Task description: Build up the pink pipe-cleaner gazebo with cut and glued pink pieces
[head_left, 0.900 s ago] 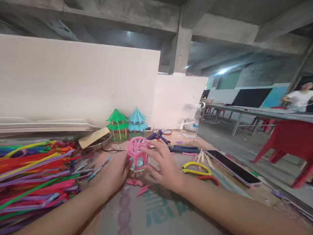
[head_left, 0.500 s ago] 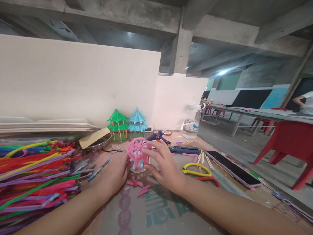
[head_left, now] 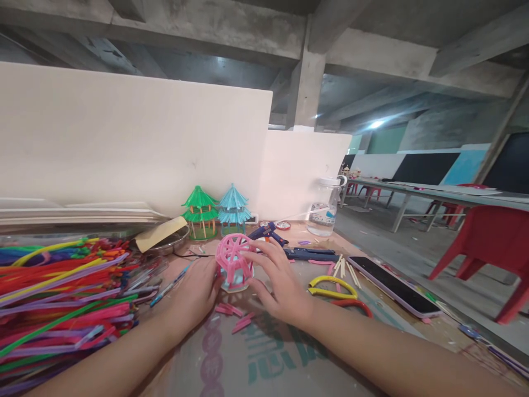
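You have the pink frame (head_left: 235,256) between your hands, standing upright on the bench (head_left: 169,264) in front of you. Your left hand (head_left: 198,286) curls against its left side; its fingertips are hidden, so I can't tell whether it grips. Your right hand (head_left: 281,281) is loosely spread, its fingertips reaching the spoked top.

As far as it shows, the frame has its pale base, its pink uprights and a ring with spokes above. It carries no slatted roof, whereas the green model (head_left: 200,212) and the blue model (head_left: 233,209) behind it each have two tiers, so by that comparison it looks part-built. Short pink pieces (head_left: 242,323) lie loose just in front of it, apparently not fixed to anything. The glue gun (head_left: 268,234) lies behind your right hand, and neither hand holds it.
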`<state>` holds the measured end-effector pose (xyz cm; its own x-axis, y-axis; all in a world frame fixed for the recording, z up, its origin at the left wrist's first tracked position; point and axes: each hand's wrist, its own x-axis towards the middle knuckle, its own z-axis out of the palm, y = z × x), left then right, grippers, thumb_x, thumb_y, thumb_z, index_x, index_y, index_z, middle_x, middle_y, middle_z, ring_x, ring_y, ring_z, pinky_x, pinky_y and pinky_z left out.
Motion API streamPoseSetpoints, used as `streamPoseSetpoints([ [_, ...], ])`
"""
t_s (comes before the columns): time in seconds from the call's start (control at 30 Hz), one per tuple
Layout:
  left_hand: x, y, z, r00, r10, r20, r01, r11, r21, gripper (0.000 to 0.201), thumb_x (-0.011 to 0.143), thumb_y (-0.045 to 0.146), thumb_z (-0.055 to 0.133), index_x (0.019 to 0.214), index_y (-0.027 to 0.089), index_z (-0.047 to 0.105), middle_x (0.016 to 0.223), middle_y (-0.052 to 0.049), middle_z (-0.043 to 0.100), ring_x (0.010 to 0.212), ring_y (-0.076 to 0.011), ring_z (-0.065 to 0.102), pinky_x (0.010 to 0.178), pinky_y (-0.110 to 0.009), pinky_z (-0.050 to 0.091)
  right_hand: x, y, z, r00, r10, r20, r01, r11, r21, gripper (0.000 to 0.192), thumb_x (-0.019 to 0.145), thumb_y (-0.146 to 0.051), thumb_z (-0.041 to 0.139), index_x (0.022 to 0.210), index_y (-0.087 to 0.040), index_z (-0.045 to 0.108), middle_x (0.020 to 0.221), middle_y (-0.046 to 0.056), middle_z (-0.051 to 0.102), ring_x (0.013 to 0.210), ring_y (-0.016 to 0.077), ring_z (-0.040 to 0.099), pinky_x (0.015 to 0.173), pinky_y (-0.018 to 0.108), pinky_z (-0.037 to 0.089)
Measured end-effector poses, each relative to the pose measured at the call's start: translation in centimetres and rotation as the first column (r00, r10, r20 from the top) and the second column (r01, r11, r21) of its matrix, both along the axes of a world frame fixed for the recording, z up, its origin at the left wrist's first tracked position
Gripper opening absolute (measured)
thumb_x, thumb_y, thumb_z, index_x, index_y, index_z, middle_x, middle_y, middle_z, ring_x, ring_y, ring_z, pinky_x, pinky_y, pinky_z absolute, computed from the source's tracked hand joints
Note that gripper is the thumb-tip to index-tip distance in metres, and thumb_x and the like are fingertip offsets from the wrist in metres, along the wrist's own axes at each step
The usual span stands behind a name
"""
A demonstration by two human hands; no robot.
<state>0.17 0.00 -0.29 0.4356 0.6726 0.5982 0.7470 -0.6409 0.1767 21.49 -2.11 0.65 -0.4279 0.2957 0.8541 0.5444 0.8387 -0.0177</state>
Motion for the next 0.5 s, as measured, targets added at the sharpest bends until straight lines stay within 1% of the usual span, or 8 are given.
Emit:
streamPoseSetpoints([
  [0.07,0.0,-0.03,0.07,1.0,0.01,-0.011,-0.01,1.0,-0.008,0.01,0.082,0.019,0.044,0.084,0.021,0.053,0.09,-0.009,0.063,0.101,-0.0272,0.057,0.088,-0.043,0.046,-0.05,-0.01,0.0,1.0,-0.001,-0.005,0.001,1.0,0.004,0.038,0.087,-0.016,0.046,0.125,-0.018,0.044,0.128,0.013,0.048,0.125,0.0211,0.04,0.11,0.052,0.026],
  [0.17,0.07,-0.12,0.19,0.999,0.022,-0.031,-0.023,1.0,-0.014,0.009,0.082,0.019,0.043,0.082,0.021,0.051,0.088,-0.009,0.062,0.102,-0.028,0.056,0.088,-0.044,0.045,-0.09,0.07,-0.05,1.0,0.0,-0.007,0.0,1.0,0.006,0.039,0.086,-0.014,0.046,0.124,-0.019,0.044,0.128,0.013,0.048,0.125,0.0209,0.041,0.109,0.052,0.027],
  [0.27,0.12,-0.17,0.18,0.999,0.032,-0.043,-0.032,0.999,-0.004,0.01,0.081,0.018,0.042,0.085,0.021,0.051,0.089,-0.01,0.062,0.103,-0.0287,0.056,0.087,-0.045,0.046,-0.1,0.18,-0.13,1.0,0.0,-0.006,0.0,1.0,0.004,0.038,0.086,-0.014,0.047,0.124,-0.02,0.045,0.128,0.013,0.048,0.124,0.0211,0.041,0.109,0.053,0.027],
  [0.4,0.09,-0.11,0.0,0.998,0.025,-0.052,-0.024,1.0,0.014,0.018,0.081,0.016,0.041,0.094,0.018,0.053,0.096,-0.012,0.062,0.103,-0.029,0.056,0.087,-0.046,0.045,-0.15,0.28,-0.16,1.0,-0.011,-0.005,0.011,1.0,0.005,0.036,0.087,-0.016,0.048,0.123,-0.021,0.046,0.126,0.012,0.05,0.123,0.0212,0.043,0.109,0.053,0.028],
  [0.5,0.07,-0.06,-0.06,0.998,0.03,-0.047,-0.029,0.999,0.015,0.018,0.08,0.015,0.041,0.092,0.019,0.053,0.098,-0.012,0.062,0.101,-0.0284,0.056,0.087,-0.045,0.046,-0.19,0.28,-0.13,1.0,-0.022,-0.003,0.022,1.0,0.016,0.035,0.089,-0.017,0.047,0.123,-0.022,0.046,0.126,0.012,0.05,0.123,0.0214,0.043,0.108,0.053,0.029],
])
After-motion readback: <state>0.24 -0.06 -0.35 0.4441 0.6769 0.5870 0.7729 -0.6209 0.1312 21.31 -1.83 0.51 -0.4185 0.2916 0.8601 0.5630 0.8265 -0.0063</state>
